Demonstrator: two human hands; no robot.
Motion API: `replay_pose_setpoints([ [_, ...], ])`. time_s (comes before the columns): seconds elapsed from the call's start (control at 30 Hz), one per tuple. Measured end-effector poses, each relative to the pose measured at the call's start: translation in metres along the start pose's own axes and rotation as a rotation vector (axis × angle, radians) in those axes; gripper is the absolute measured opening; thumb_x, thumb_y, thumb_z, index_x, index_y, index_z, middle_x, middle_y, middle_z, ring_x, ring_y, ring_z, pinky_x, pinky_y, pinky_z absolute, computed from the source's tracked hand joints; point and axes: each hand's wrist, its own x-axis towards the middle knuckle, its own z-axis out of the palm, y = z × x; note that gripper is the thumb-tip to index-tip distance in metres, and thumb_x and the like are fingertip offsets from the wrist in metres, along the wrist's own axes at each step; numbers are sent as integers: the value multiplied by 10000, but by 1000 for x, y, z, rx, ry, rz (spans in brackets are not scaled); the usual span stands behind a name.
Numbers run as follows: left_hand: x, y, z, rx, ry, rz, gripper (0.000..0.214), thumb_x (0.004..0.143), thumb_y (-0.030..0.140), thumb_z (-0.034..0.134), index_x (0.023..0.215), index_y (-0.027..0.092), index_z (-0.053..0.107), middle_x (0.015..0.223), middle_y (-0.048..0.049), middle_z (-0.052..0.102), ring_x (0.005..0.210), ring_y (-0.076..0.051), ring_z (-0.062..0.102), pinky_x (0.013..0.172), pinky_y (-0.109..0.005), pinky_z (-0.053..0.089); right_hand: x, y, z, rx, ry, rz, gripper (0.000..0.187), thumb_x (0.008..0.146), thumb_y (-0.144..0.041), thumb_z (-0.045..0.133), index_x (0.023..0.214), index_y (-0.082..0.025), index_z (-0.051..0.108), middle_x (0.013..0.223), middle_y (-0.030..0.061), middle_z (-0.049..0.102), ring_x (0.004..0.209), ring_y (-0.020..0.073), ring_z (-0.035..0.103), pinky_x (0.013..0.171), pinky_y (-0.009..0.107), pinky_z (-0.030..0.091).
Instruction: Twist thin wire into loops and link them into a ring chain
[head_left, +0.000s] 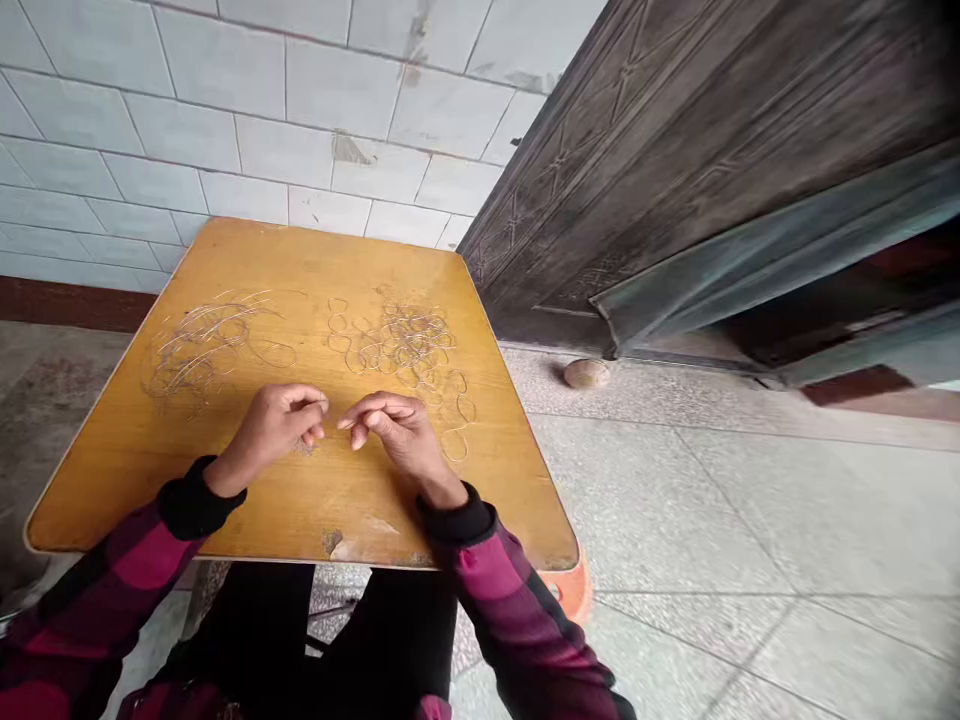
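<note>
My left hand (281, 422) and my right hand (390, 425) rest near the middle of a small wooden table (247, 520), fingertips almost meeting. Both have fingers curled into a pinch; whatever they hold is too thin to make out. A tangle of thin strands (199, 345) lies on the table's left, beyond my left hand. A heap of small thin rings or loops (401, 345) lies on the right, just past my right hand, with several loose loops (456, 440) trailing beside it.
A tiled wall (247, 120) stands behind the table. A dark carved wooden door (675, 170) stands to the right, with a small round stone-like object (586, 373) on the floor at its foot. An orange stool edge (574, 590) shows under the table's right corner.
</note>
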Motion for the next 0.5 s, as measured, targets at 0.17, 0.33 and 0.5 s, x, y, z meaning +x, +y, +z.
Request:
replay_pose_setpoints([
  [0.17, -1, -9, 3, 44, -17, 19, 140, 786, 220, 521, 707, 149, 613, 538, 18, 620, 446, -94, 581, 464, -190, 462, 3, 3, 4, 4, 80, 67, 288, 895, -430, 570, 782, -167, 607, 667, -14, 673, 435, 51, 548, 465, 181, 442],
  [0.33, -1, -14, 7, 158, 6, 74, 135, 764, 156, 503, 674, 161, 603, 492, 37, 579, 447, -97, 568, 465, -189, 421, 1, 2, 13, -213, 173, 138, 288, 953, -428, 449, 983, -171, 573, 622, -54, 574, 395, 41, 446, 422, 171, 364],
  [0.5, 0, -12, 9, 341, 47, 101, 179, 756, 132, 490, 608, 167, 585, 470, 28, 573, 439, -96, 528, 486, -206, 370, -1, 1, 19, -863, 84, 146, 411, 967, -258, 357, 1332, -102, 460, 654, -3, 598, 511, 96, 528, 560, 227, 444],
])
